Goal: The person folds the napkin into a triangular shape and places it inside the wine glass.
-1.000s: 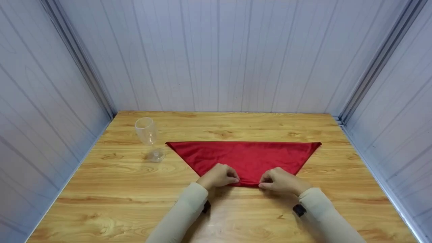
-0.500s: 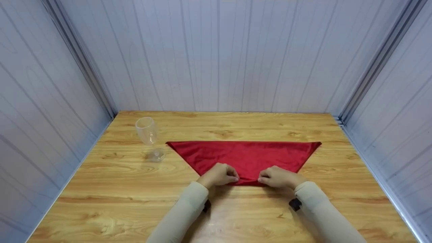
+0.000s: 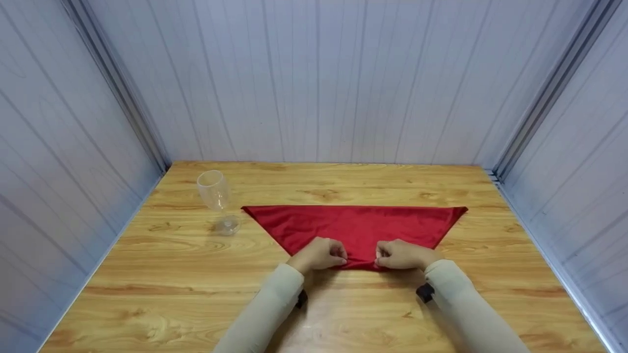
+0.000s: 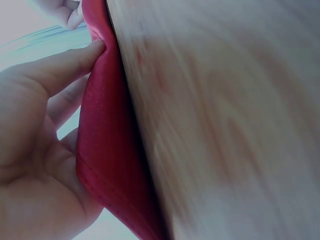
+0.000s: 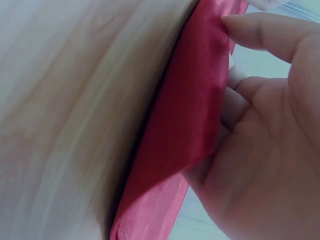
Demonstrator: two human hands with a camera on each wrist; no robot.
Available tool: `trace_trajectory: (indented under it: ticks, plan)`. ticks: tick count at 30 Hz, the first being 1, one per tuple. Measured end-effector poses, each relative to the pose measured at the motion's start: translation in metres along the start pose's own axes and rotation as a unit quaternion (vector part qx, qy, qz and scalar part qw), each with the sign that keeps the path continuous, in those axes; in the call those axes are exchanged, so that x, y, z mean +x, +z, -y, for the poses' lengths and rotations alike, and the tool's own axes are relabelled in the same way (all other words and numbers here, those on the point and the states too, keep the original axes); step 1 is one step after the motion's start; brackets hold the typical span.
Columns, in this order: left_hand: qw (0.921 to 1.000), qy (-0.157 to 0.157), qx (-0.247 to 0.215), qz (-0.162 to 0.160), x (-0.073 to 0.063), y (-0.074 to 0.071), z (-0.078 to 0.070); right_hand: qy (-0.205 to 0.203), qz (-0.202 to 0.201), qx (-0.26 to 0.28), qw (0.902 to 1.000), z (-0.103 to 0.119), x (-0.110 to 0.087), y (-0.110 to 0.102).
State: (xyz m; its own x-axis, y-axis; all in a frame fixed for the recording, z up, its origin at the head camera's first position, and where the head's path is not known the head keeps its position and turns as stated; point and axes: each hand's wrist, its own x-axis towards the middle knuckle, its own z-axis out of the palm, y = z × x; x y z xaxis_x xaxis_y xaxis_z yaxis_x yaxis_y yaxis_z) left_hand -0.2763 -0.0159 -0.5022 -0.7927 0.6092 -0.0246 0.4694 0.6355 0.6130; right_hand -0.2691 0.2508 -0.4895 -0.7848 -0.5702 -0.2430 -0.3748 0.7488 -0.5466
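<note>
A red cloth napkin (image 3: 353, 225) lies on the table, its long straight edge at the back and its sides narrowing to a short folded edge at the front. At that front edge my left hand (image 3: 318, 253) pinches the fabric left of centre. My right hand (image 3: 405, 255) pinches it a short way to the right. In the left wrist view, the thumb presses a dent into the red fabric (image 4: 107, 120), with fingers partly hidden behind it. The right wrist view has the thumb against the napkin's turned-up fold (image 5: 185, 100), fingers behind.
A clear stemmed wine glass (image 3: 214, 193) stands upright on the wooden table (image 3: 171, 274), left of the napkin's left corner. Pale panel walls (image 3: 314, 83) enclose the table at the back and both sides.
My right hand has shifted slightly left and away from the front, still at the napkin's front edge. The left hand has barely moved. The wine glass stays put.
</note>
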Motion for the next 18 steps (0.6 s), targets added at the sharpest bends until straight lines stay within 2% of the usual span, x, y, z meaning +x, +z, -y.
trace_trajectory:
  ticks: [9, 13, 18]
  plan:
    - [0.9993, 0.034, 0.012, -0.008, 0.001, 0.0001, 0.001, 0.0, 0.001, -0.006, 1.0, 0.0037, 0.0015, -0.0005]
    - [0.9994, 0.031, 0.015, -0.005, 0.0005, -0.0007, -0.001, -0.017, -0.012, -0.019, 0.9996, 0.0029, 0.0011, 0.0016]
    - [0.9995, 0.022, 0.022, -0.005, -0.0001, -0.0009, -0.0034, -0.042, -0.052, -0.036, 0.9972, 0.0012, -0.0015, 0.0058]
